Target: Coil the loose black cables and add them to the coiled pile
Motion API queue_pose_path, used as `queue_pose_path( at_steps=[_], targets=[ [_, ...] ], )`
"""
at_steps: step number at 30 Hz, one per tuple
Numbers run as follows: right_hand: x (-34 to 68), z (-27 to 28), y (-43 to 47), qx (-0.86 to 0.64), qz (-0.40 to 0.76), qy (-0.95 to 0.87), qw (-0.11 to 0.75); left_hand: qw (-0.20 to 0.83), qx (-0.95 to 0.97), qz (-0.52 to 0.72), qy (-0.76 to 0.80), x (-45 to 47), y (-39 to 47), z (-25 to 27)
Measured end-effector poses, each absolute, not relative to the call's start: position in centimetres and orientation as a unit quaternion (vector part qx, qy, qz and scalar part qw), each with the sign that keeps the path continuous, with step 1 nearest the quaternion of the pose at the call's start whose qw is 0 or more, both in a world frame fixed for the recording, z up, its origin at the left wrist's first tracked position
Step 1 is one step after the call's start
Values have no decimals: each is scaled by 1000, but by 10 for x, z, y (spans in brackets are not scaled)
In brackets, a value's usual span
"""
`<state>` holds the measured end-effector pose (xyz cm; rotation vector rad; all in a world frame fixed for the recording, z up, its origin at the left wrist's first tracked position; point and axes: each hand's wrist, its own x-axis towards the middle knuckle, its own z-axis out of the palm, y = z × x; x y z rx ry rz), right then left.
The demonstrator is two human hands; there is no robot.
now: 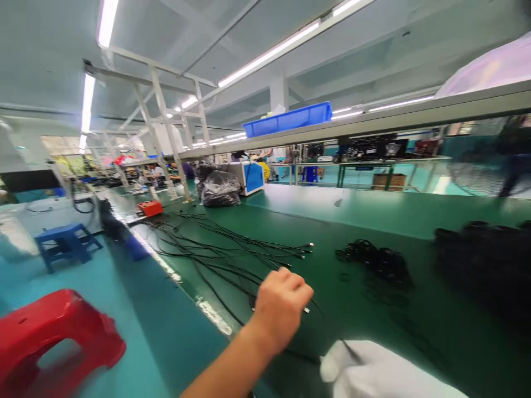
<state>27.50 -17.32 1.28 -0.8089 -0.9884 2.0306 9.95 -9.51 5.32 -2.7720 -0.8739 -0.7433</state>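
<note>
My left hand (pixel 281 308) is curled closed around a thin black cable (pixel 232 279) over the green workbench (pixel 373 213); its silver plug tip pokes out by my knuckles. My right hand (pixel 373 373), in a white glove, pinches the same cable lower down. More loose cables (pixel 249 246) fan out just beyond.

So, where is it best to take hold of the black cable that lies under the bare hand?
Probably just behind its silver plug end, beside the left hand. Come from above: the black cable lies flat on the green table, and its free end points right, clear of the other cables.
</note>
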Motion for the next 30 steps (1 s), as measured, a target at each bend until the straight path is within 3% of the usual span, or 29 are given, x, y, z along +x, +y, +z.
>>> queue_pose_path(
  at_steps=[2, 6, 9, 16, 20, 22, 25, 28, 30],
  targets=[
    [271, 6, -175, -278, 815, -364, 356, 29, -922, -261, -286, 106, -99, 66],
    [270, -15, -166, -153, 885, -292, 327, -178, -946, -158, -221, 115, -105, 82],
    [271, -19, -161, -101, 908, -273, 302, -260, -932, -120, -223, 127, -106, 84],
    [270, -26, -155, -55, 921, -273, 272, -251, -945, -86, -191, 150, -98, 87],
    [268, -21, -164, -80, 862, -326, 381, -268, -934, -130, -197, 153, -102, 75],
    [278, -6, -173, -62, 836, -343, 425, -239, -936, -146, -215, 151, -103, 62],
    [310, 24, -179, -39, 799, -342, 494, -107, -944, -109, -294, 136, -103, 39],
    [344, 48, -176, -51, 711, -265, 650, 36, -932, -106, -344, 114, -101, 17],
    [360, 55, -170, -121, 673, -198, 702, 104, -939, -163, -284, 102, -100, 1]
  ],
)
